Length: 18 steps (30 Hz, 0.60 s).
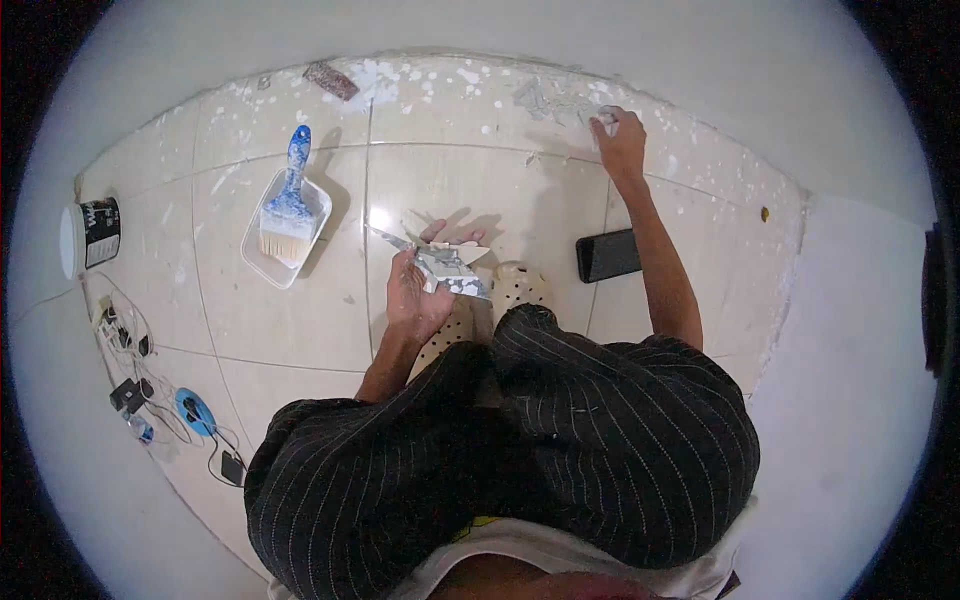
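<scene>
My left hand (418,300) is closed around flat, sharp-cornered white pieces (455,265) smeared with grey paste, held over my shoes. A thin grey blade-like strip (388,238) juts out from them to the left; whether it is a separate tool I cannot tell. My right hand (622,145) reaches far forward to the floor by the wall, its fingers pinched together. Something small and pale shows at the fingertips, too unclear to name. Just left of that hand, grey paste (550,103) is smeared on the floor along the wall's foot.
A blue-handled paintbrush (290,205) lies in a white tray (325,215). A dark phone (608,257) rests beside my right forearm. At left are a white and black tub (100,232), tangled cables (130,325) and a blue cord reel (196,411). A brownish block (332,81) lies near the wall.
</scene>
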Each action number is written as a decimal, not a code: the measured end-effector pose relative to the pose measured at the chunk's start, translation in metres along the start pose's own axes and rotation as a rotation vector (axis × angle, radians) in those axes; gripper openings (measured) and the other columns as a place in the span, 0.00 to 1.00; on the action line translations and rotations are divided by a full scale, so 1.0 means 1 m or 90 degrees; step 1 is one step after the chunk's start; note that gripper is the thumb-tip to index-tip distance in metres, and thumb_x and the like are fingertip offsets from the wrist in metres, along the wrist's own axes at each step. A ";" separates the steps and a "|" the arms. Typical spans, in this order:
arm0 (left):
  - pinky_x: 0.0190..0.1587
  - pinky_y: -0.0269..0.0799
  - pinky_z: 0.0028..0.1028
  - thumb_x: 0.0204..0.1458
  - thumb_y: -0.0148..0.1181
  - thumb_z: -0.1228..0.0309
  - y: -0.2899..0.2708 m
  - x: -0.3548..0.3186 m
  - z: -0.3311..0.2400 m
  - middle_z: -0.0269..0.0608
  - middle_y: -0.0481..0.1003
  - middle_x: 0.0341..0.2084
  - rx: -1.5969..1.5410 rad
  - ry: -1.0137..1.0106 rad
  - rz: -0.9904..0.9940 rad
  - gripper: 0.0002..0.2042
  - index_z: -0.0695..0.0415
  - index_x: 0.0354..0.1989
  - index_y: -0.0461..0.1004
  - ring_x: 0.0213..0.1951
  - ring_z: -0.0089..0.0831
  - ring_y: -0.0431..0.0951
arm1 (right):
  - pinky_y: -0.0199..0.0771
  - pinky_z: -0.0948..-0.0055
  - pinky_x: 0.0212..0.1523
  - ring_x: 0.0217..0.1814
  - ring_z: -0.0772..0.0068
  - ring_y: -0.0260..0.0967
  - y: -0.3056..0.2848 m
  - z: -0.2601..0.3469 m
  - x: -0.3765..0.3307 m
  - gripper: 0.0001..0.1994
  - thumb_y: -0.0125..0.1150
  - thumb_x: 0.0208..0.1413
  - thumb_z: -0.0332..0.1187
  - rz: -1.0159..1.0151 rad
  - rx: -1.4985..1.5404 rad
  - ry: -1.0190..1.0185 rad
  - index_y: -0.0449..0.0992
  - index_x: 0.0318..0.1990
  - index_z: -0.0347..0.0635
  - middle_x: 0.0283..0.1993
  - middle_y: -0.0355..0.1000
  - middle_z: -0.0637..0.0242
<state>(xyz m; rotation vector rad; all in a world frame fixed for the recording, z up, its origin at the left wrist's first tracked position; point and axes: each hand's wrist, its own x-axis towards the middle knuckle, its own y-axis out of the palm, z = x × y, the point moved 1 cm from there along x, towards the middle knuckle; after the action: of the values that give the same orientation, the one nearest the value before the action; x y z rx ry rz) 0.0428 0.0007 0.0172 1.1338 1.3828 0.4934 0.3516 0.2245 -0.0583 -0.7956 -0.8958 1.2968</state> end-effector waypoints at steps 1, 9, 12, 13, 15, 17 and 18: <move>0.63 0.59 0.50 0.60 0.42 0.56 0.001 0.000 -0.001 0.67 0.60 0.59 -0.005 0.003 -0.005 0.28 0.61 0.64 0.54 0.64 0.55 0.58 | 0.68 0.56 0.47 0.49 0.52 0.68 0.002 0.004 -0.001 0.18 0.64 0.52 0.43 -0.023 -0.043 -0.064 0.76 0.45 0.41 0.43 0.70 0.52; 0.65 0.56 0.49 0.60 0.41 0.56 -0.001 -0.002 0.000 0.66 0.61 0.59 -0.006 0.012 -0.016 0.27 0.58 0.65 0.54 0.65 0.55 0.57 | 0.65 0.52 0.48 0.49 0.54 0.64 0.015 0.004 -0.006 0.17 0.68 0.45 0.41 -0.046 -0.114 -0.076 0.74 0.42 0.47 0.46 0.69 0.59; 0.67 0.53 0.48 0.60 0.43 0.56 -0.003 -0.003 -0.001 0.65 0.60 0.60 0.005 0.009 -0.004 0.28 0.57 0.65 0.55 0.66 0.54 0.55 | 0.65 0.53 0.47 0.47 0.55 0.65 0.009 0.006 -0.005 0.17 0.69 0.45 0.41 0.037 -0.085 -0.051 0.73 0.42 0.47 0.41 0.71 0.61; 0.68 0.51 0.46 0.59 0.44 0.56 -0.004 -0.003 -0.001 0.63 0.60 0.60 0.021 0.006 0.003 0.28 0.57 0.66 0.56 0.67 0.52 0.53 | 0.65 0.53 0.47 0.47 0.55 0.65 0.007 0.009 -0.006 0.17 0.69 0.45 0.41 0.039 -0.085 -0.051 0.73 0.42 0.47 0.41 0.71 0.61; 0.68 0.51 0.47 0.60 0.42 0.55 -0.005 -0.003 0.000 0.63 0.59 0.61 0.011 0.004 0.005 0.28 0.57 0.66 0.55 0.67 0.52 0.53 | 0.59 0.56 0.48 0.43 0.58 0.65 0.005 0.015 -0.011 0.15 0.68 0.46 0.36 0.069 -0.048 -0.055 0.72 0.41 0.50 0.39 0.72 0.68; 0.68 0.50 0.47 0.60 0.41 0.55 -0.005 -0.002 0.000 0.63 0.59 0.61 0.000 0.003 0.006 0.29 0.57 0.67 0.54 0.67 0.52 0.53 | 0.58 0.57 0.48 0.43 0.59 0.66 0.003 0.015 -0.015 0.15 0.67 0.47 0.36 0.058 -0.019 -0.068 0.72 0.42 0.50 0.39 0.72 0.69; 0.67 0.52 0.48 0.60 0.39 0.55 -0.004 -0.001 0.000 0.63 0.58 0.62 0.009 -0.009 0.009 0.29 0.57 0.67 0.53 0.66 0.53 0.54 | 0.58 0.58 0.48 0.43 0.60 0.66 0.003 0.016 -0.019 0.15 0.66 0.48 0.36 0.049 0.011 -0.081 0.72 0.44 0.50 0.38 0.73 0.70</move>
<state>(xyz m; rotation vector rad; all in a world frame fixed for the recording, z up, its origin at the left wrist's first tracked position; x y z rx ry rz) 0.0417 -0.0019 0.0148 1.1569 1.3696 0.4856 0.3350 0.2062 -0.0556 -0.7460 -0.9619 1.4332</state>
